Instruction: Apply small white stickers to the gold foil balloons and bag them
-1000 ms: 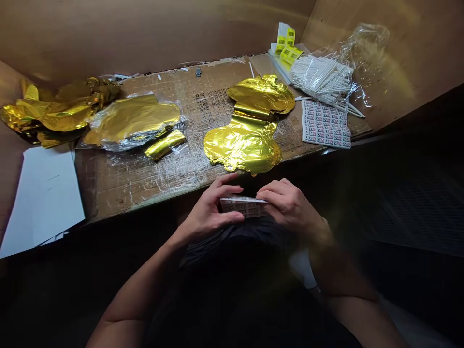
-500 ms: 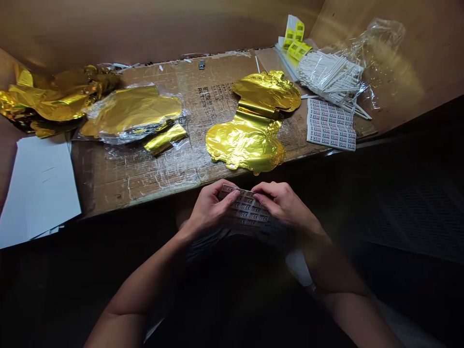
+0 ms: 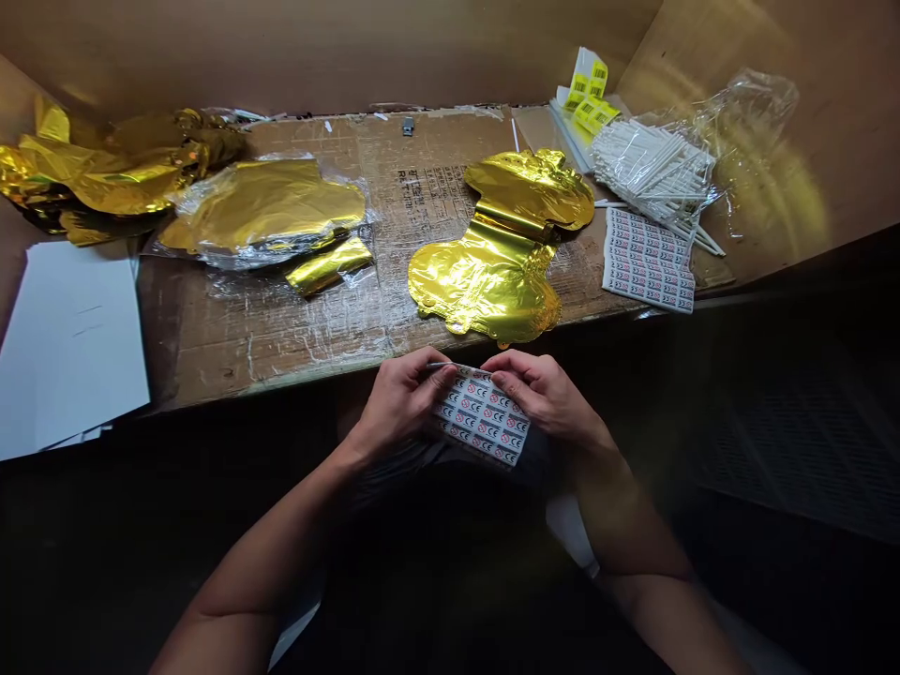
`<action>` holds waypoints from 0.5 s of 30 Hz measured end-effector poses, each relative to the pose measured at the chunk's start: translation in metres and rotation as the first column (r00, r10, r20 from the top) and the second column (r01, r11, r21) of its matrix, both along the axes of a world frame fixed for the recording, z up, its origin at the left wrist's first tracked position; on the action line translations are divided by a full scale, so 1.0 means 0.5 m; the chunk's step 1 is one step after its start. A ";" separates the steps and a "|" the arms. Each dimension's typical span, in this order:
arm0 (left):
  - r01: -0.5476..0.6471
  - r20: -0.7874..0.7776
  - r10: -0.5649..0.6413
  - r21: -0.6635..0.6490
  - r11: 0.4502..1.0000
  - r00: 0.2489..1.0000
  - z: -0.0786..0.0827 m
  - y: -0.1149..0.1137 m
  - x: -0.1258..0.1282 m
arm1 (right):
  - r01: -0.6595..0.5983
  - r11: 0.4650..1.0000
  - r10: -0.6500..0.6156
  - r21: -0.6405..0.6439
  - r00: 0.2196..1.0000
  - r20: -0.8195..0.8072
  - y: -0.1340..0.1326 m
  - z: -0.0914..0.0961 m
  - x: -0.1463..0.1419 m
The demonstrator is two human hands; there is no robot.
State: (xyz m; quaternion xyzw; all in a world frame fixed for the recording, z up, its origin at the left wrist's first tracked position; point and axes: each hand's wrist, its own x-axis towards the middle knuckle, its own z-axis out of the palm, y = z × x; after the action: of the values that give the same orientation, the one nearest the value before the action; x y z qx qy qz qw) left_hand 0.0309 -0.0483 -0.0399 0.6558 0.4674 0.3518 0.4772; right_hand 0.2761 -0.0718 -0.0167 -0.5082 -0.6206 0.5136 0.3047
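Between my two hands is a sticker sheet (image 3: 484, 417) printed with rows of CE and warning marks. My left hand (image 3: 404, 398) pinches its upper left edge between thumb and fingers. At the upper right edge, my right hand (image 3: 545, 394) grips the same sheet, thumb in front. The sheet hangs down in front of my lap, just off the table's front edge. Beyond it, a gold foil balloon (image 3: 485, 286), flat and creased across its middle, lies on the cardboard-covered table (image 3: 281, 347).
At the right lie another sticker sheet (image 3: 648, 262), white sticks (image 3: 651, 164) in a clear bag and yellow barcode labels (image 3: 594, 112). To the left are bagged gold foil (image 3: 271, 206), a rolled gold foil piece (image 3: 329, 266), crumpled gold foil (image 3: 98, 183) and white paper (image 3: 74, 342).
The sticker sheet in my hands has tipped so that its printed face shows more fully. Both hands keep their hold on it. The whole view has shifted slightly.
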 end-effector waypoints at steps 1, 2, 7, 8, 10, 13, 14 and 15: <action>-0.020 0.029 0.021 -0.031 0.999 0.999 0.001 0.001 -0.001 | -0.004 1.000 0.004 0.010 1.000 0.007 -0.001 0.000 0.001; -0.038 0.067 0.043 -0.077 0.996 0.997 0.002 0.002 -0.002 | -0.010 1.000 0.010 0.014 1.000 0.017 -0.001 0.001 0.002; -0.088 0.177 0.122 -0.192 0.977 0.977 -0.004 0.000 0.003 | -0.104 0.993 0.092 0.048 0.975 0.204 0.000 0.000 0.014; -0.113 0.153 0.135 -0.148 0.983 0.979 -0.007 -0.003 0.006 | -0.118 0.989 0.087 0.086 0.951 0.296 0.002 -0.001 0.013; -0.152 0.087 0.155 -0.042 0.987 0.984 -0.015 -0.009 0.013 | -0.112 0.970 0.000 0.214 0.887 0.461 0.006 -0.004 0.007; -0.152 0.020 0.151 0.059 0.987 0.988 -0.028 -0.017 0.023 | -0.093 0.913 -0.112 0.396 0.879 0.463 0.012 -0.012 -0.016; -0.147 0.014 0.146 0.077 0.986 0.989 -0.031 -0.018 0.026 | -0.089 0.899 -0.108 0.428 0.903 0.417 0.014 -0.015 -0.025; -0.143 0.016 0.143 0.088 0.986 0.990 -0.033 -0.018 0.028 | -0.083 0.888 -0.101 0.452 0.924 0.368 0.015 -0.020 -0.034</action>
State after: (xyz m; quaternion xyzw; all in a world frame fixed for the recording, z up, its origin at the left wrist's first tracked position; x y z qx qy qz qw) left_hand 0.0449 -0.0575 -0.0562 0.6395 0.4948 0.4087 0.4233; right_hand 0.2593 -0.0643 -0.0266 -0.5147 -0.7689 0.2422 0.2920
